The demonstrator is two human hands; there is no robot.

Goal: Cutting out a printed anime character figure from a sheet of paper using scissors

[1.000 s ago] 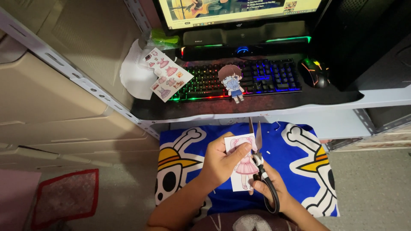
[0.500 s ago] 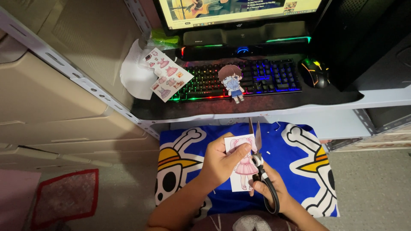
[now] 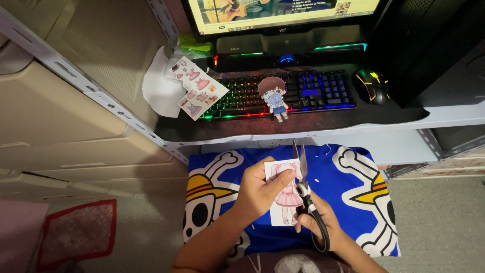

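Head view | left hand (image 3: 257, 189) pinches paper doll card (image 3: 284, 194) | right hand (image 3: 318, 222) grips scissors (image 3: 305, 194) beside it

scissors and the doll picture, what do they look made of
Scissors: blades look like bare metal, pale and slightly shiny; handle loops look like black plastic, matt. Doll picture: looks like thin printed paper or card, flat with a straight-cut white border, pinched in the left hand; which of the two is unclear.
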